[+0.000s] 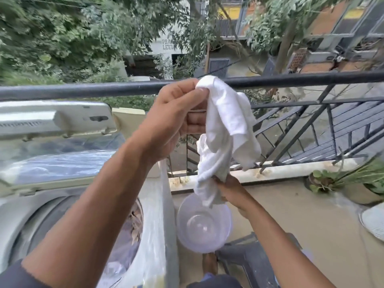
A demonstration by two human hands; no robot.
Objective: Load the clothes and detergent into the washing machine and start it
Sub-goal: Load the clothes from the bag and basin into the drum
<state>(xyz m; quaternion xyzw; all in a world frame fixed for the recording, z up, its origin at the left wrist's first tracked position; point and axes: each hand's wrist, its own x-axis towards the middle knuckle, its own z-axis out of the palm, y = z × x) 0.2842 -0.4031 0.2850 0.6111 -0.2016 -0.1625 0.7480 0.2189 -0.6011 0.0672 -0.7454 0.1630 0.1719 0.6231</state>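
A white cloth point(225, 129) hangs in the air in front of the balcony railing. My left hand point(176, 117) pinches its top corner, raised to the height of the rail. My right hand point(228, 189) grips the lower end of the same cloth. The top-loading washing machine point(16, 215) stands at the left with its lid point(54, 119) raised, and its drum point(124, 235) is open with some clothes inside. The cloth is to the right of the drum, above a clear plastic tub point(204, 225) on the floor.
A black metal railing point(291, 80) runs across the balcony edge. A dark plastic stool point(253, 260) stands below my right arm. Potted plants point(353, 183) sit at the right by the ledge. A white round object point(374, 221) lies at the far right.
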